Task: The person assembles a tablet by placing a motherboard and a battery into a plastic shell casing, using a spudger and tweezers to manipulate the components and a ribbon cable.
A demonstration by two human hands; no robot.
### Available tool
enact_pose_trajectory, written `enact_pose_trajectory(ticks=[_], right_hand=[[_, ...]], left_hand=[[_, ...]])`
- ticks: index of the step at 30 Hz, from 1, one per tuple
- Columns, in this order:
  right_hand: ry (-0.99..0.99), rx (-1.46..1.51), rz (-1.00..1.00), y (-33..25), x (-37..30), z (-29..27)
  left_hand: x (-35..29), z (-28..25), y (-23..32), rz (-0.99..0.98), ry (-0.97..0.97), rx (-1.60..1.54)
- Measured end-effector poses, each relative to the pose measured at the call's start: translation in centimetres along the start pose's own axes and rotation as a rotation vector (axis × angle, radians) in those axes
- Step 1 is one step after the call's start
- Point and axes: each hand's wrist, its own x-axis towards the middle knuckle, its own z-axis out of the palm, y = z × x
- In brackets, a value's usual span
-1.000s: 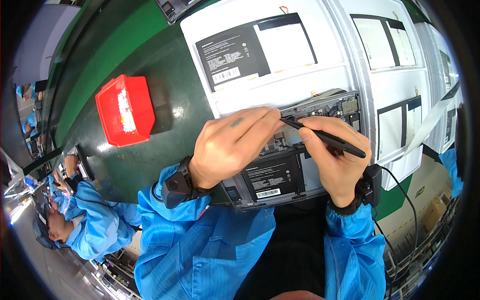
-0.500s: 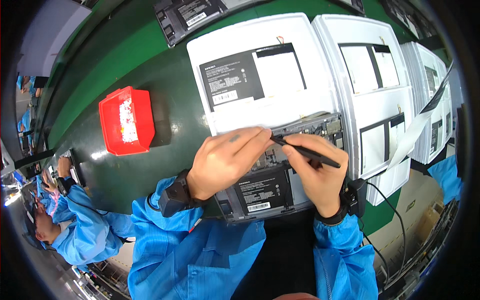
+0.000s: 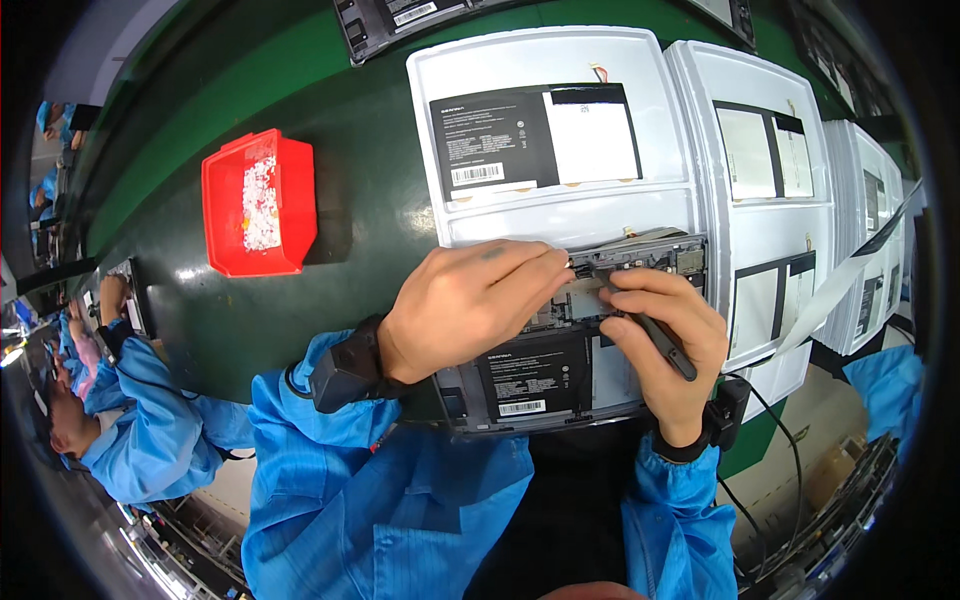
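Note:
An opened laptop or tablet chassis (image 3: 620, 400) lies before me, with a bare circuit board (image 3: 560, 305) along its far part and a black-labelled battery (image 3: 525, 380) in its near part. My left hand (image 3: 470, 305) reaches over the board, fingers pressed together, tips at its far edge; what they pinch, if anything, is hidden. In my right hand (image 3: 670, 340) is a slim black pen-shaped tool (image 3: 660, 340), pinched between thumb and fingers. Its tip points at the board, close to the left fingertips, and its blunt end slants back toward me.
Behind the chassis stands a white tray (image 3: 560, 215) holding a battery (image 3: 490, 145). More stacked white trays (image 3: 765, 220) with batteries are on the right, crossed by a pale strip (image 3: 850, 265). A red bin (image 3: 300, 205) of small white bits sits left. A co-worker (image 3: 150, 410) works far left.
The view has shifted slightly. My left fingertips and the black tool have moved right along the board, and the tool is tilted more steeply, its blunt end lower.

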Motion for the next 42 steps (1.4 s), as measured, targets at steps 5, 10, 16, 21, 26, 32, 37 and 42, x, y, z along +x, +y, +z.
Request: enact_pose_trajectory(ticks=[5, 10, 16, 21, 26, 32, 37, 42], right_hand=[[-0.001, 0.007, 0.086, -0.2, 0.0, 0.3], [-0.039, -0.015, 0.102, -0.5, 0.0, -0.4], [0.011, 0.067, 0.052, 0.2, 0.2, 0.5], [0.012, 0.005, 0.045, 0.4, 0.4, 0.8], [0.002, -0.029, 0.044, 0.2, 0.6, 0.7], [0.004, -0.036, 0.052, 0.2, 0.6, 0.7], [-0.009, -0.022, 0.049, 0.2, 0.6, 0.9], [-0.008, -0.01, 0.053, 0.3, 0.6, 1.1]], left_hand=[[-0.5, 0.3, -0.3, -0.013, -0.003, -0.007], [-0.6, 0.3, -0.2, -0.037, -0.002, -0.018], [-0.6, 0.1, -0.3, -0.035, -0.017, -0.04], [-0.8, 0.4, -0.2, -0.021, -0.026, -0.007], [-0.4, 0.1, -0.4, -0.008, -0.032, -0.019], [-0.5, -0.1, -0.4, -0.007, -0.059, -0.017], [-0.6, 0.0, -0.5, -0.006, -0.068, -0.021], [-0.5, -0.1, -0.3, -0.021, -0.035, -0.012]])
